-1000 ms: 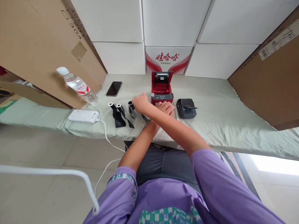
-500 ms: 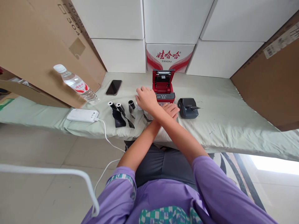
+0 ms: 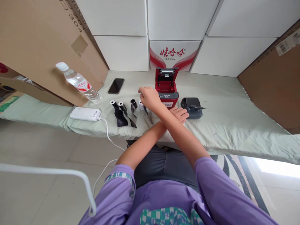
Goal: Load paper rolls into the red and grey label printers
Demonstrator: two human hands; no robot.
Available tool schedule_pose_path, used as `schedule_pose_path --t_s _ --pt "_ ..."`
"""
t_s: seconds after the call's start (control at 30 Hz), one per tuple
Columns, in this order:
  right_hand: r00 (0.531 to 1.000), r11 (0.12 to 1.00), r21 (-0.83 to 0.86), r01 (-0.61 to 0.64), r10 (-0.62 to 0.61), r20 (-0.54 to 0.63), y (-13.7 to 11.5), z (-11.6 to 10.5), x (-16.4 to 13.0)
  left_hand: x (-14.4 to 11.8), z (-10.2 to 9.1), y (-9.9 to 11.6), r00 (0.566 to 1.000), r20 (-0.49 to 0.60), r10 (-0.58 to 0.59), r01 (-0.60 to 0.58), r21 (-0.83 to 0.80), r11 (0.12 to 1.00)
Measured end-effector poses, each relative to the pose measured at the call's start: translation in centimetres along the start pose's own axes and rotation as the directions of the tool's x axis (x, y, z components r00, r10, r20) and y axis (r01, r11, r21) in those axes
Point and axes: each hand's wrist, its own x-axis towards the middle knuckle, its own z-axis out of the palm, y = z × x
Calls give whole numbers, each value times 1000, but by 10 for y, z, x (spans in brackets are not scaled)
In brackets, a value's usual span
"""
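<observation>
While the red printer (image 3: pixel 167 88) gapes open, right hand (image 3: pixel 148 97) hovers loosely curled beside it.

The person is wearing a short-sleeved purple top (image 3: pixel 178 203), its sleeves ending above the elbows. White lettering is running along the hem of the left sleeve (image 3: pixel 118 178), and a green-and-white checked panel (image 3: pixel 164 216) is showing on the chest. Dark grey trousers (image 3: pixel 161 164) are covering the lap.

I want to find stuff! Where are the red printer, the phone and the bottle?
Red printer (image 3: pixel 167 90), head view, on its open red body.
Phone (image 3: pixel 116 85), head view, middle of its dark screen.
Bottle (image 3: pixel 81 84), head view, on its red label.
</observation>
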Motion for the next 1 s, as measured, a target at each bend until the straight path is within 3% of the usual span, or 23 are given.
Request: schedule_pose_path --t_s 0.23,0.57,0.67,0.73,0.83,0.93,1.0 --pt "973 996 -7 85 -82 218 -10 25 17 0 5 -4 1000 4 8 -8 -26 1000" --pt "975 995 22 97 -99 200 -8 41 20 1 6 -6 998 -58 -39 36 -45 998" --pt "983 981 172 88 -114 145 -4 46 23 1 6 -6 997 -38 -71 69 -45 997" --pt "992 919 386 83 -114 58 -2 44 24 1 6 -6 997 -38 -60 58 -41 997" --pt "997 710 701 70 -79 -19 0 31 20 1 5 -6 999 -24 -28 27 -39 999" --pt "999 503 864 29 -29 -17 3 12 11 2 3 -6 1000 22 0 1 -42 999" --pt "999 428 903 34 1 -38 6 2 4 4 3 -6 999 51 6 -4 -48 999"
